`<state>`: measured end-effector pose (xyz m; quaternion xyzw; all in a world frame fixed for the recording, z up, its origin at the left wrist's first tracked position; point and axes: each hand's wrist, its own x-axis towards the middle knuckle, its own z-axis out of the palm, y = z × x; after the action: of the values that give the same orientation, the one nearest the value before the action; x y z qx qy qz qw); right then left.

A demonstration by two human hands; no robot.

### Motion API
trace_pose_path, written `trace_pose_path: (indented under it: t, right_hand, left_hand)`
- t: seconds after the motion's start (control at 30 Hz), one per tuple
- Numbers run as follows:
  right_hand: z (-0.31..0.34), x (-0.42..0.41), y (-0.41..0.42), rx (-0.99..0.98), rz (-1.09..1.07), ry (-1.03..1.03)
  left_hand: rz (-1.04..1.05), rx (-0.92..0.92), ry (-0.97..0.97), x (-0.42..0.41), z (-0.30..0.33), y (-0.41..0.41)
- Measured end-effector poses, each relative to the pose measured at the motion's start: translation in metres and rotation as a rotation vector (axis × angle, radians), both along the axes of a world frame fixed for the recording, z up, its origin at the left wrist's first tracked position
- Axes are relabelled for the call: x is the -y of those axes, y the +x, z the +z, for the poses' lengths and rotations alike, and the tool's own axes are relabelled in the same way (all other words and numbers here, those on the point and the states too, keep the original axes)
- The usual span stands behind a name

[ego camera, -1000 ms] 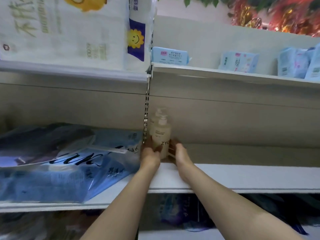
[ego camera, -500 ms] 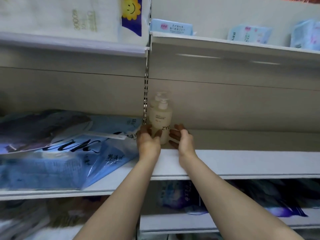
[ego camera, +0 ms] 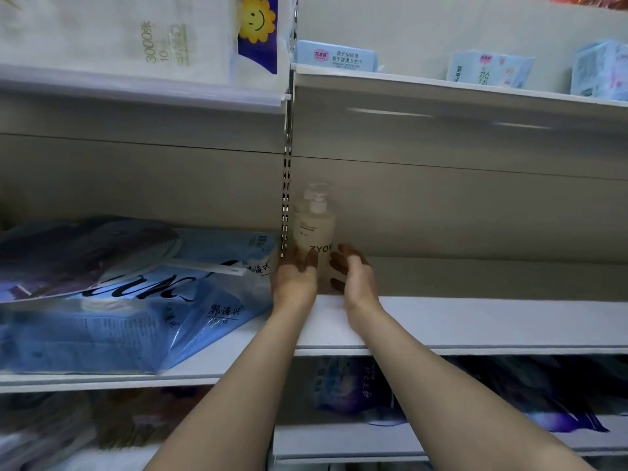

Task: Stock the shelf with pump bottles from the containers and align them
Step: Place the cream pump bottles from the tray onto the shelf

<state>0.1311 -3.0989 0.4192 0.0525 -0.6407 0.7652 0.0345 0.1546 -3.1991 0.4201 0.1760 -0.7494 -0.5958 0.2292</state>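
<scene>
Compared with half a second ago, the right hand [ego camera: 355, 278] has come slightly away from the bottle: its fingers [ego camera: 339, 263] now sit just beside the bottle's right side with a thin gap, loosely curved and spread, holding nothing. The left hand [ego camera: 295, 278] has kept its place, its fingers [ego camera: 311, 261] pressed against the lower left front of the bottle, thumb to the right and the rest hidden behind the hand, so whether they curl round it cannot be told. The view has tilted a little upward.

The front cream-coloured plastic pump bottle [ego camera: 314, 229] stands upright between the two sets of fingers, on the white shelf [ego camera: 475, 321], close to the perforated metal upright [ego camera: 286, 198]. It has a white pump head and dark letters "ZYO" just above the fingertips. A second matching pump bottle [ego camera: 311, 192] stands directly behind it, only its pump and shoulder showing.

Count: two pump bottles, two hands. Left of the left fingers lie blue plastic tissue packs [ego camera: 119, 300]; their number is unclear. Above the fingers, three pale blue pad packets [ego camera: 334, 56] sit on the upper shelf, and a white paper-roll pack with a sunflower face [ego camera: 153, 39] stands to the upper left.
</scene>
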Motion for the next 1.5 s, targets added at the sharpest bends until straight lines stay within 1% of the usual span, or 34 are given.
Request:
trace_pose_path:
  t: [0.07, 0.27, 0.33, 0.4, 0.47, 0.7, 0.93, 1.2, 1.3, 1.4, 1.5]
  right_hand:
    - [0.0, 0.0, -0.001, 0.014, 0.005, -0.018]
    - [0.0, 0.0, -0.002, 0.019, 0.007, -0.031]
    - [-0.001, -0.001, -0.002, 0.009, -0.01, -0.035]
    - [-0.001, -0.002, -0.004, 0.011, -0.013, -0.045]
    - [0.0, -0.001, -0.004, 0.017, -0.005, -0.043]
    - [-0.002, 0.0, -0.005, 0.027, 0.029, 0.011]
    - [-0.003, 0.003, -0.006, 0.033, 0.055, 0.087]
    - [0.003, 0.005, 0.006, 0.03, 0.051, 0.133]
    - [0.01, 0.003, 0.021, 0.041, 0.044, 0.204]
    - [0.011, -0.004, 0.038, 0.017, 0.038, 0.322]
    - [0.012, -0.014, 0.06, -0.029, 0.057, 0.392]
  left_hand:
    - [-0.006, 0.053, -0.016, 0.0, -0.001, -0.002]
    - [-0.057, 0.126, -0.056, -0.002, -0.002, -0.006]
    - [-0.034, 0.106, -0.039, -0.002, -0.001, -0.004]
    - [0.007, 0.016, -0.015, 0.0, 0.0, -0.002]
    - [0.022, -0.028, -0.014, 0.001, 0.002, -0.001]
    - [-0.003, -0.015, -0.04, -0.001, 0.001, -0.003]
    - [-0.043, 0.052, -0.137, -0.001, -0.003, -0.009]
    - [-0.072, 0.076, -0.142, 0.0, -0.003, -0.006]
    - [-0.146, 0.106, -0.167, -0.004, 0.003, 0.009]
    - [-0.232, 0.05, -0.198, -0.008, 0.008, 0.031]
    - [-0.251, 0.051, -0.227, -0.009, 0.009, 0.054]
